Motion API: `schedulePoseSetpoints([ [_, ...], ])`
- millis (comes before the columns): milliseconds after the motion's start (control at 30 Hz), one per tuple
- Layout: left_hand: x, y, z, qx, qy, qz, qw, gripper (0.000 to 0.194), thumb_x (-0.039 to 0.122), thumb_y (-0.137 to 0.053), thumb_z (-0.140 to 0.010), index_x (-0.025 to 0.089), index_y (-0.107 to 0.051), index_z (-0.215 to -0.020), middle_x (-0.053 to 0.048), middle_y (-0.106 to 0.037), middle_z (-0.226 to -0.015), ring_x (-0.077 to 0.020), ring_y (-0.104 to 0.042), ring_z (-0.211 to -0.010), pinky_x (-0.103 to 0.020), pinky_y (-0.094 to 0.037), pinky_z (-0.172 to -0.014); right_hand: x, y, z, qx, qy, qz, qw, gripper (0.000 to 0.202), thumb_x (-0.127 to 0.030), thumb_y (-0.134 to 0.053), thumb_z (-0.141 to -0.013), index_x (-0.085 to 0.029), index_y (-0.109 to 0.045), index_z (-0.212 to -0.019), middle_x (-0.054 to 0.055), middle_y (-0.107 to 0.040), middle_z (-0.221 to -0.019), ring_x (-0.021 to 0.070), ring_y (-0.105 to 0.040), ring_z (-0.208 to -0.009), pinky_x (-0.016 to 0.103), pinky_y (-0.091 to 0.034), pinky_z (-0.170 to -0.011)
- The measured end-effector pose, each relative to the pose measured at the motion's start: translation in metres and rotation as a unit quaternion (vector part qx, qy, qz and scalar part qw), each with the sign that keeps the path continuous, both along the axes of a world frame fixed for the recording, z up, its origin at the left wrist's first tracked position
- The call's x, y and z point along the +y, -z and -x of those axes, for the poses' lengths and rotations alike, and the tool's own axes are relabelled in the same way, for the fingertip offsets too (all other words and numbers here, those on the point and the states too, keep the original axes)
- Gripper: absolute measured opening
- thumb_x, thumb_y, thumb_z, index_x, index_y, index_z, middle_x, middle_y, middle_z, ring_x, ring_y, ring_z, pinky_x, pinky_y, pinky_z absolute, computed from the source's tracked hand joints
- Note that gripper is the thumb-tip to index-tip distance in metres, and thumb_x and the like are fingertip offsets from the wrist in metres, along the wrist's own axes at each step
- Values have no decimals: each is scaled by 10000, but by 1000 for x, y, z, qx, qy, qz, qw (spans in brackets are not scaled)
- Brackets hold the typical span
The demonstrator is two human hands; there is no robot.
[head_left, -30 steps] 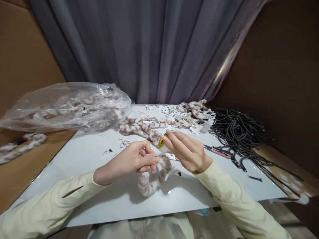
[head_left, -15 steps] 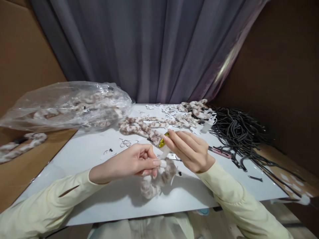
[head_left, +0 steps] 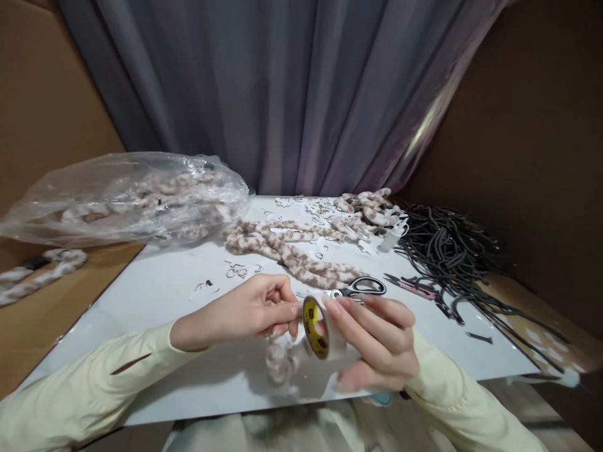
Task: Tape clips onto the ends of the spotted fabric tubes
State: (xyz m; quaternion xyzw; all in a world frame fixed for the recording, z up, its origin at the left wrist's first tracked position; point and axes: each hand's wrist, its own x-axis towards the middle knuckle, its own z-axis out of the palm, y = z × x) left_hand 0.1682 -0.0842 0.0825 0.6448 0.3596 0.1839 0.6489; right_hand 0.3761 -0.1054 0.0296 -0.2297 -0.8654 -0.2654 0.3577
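My right hand holds a roll of tape with a yellow label inside its core, fingers along the outer side. The roll is just right of my left hand, whose thumb and fingers are pinched together. Below that pinch hangs a fluffy white-and-brown plush cord, partly hidden by the hand and the roll. Its end seems to be in the left fingertips, though they cover it. Scissors with black-and-white handles lie behind the roll.
More plush cords lie mid-table and at the back. A clear plastic bag of them stands left. Black cords pile up on the right, near pink-handled scissors and a small bottle. Metal rings lie behind my left hand.
My right hand has brought the tape roll down and toward me, turning it so the core shows. The scissors behind are now uncovered. My left hand has barely moved.
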Motion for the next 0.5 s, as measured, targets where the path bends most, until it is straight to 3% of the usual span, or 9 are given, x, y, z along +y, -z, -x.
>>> schedulePoseSetpoints([
  [133, 3, 2, 1, 2, -27, -60, 998, 214, 279, -532, -848, 166, -426, -701, 66, -519, -549, -50, -403, -462, -164, -309, -442, -2, -11, 6, -4, -4, 12, 1000, 420, -517, -513, -841, -157, -641, -1015, 111, -677, -861, 210, -628, -761, 356, -533, -614],
  [300, 4, 9, 5, 19, -53, -196, 979, 181, 285, -483, -881, 169, -448, -747, 22, -580, -683, -83, -521, -554, -198, -397, -526, -5, -16, 17, 34, -66, -11, 997, 482, -503, -523, -838, -51, -623, -972, 144, -679, -752, 220, -631, -708, 336, -507, -562],
  [400, 4, 16, 6, 30, -48, -325, 944, 155, 215, -444, -892, 175, -431, -743, 24, -550, -676, -84, -493, -550, -201, -371, -517, -10, -11, 24, 79, -74, 28, 994, 493, -464, -549, -834, -2, -586, -1002, 152, -679, -738, 218, -629, -717, 325, -507, -580],
  [500, 5, 26, 6, 31, -35, -462, 886, 126, 128, -408, -881, 178, -405, -766, 19, -514, -691, -90, -463, -567, -210, -360, -533, -15, -9, 28, 117, -89, 101, 984, 493, -453, -548, -838, -14, -551, -1062, 138, -671, -768, 190, -623, -716, 293, -508, -590],
])
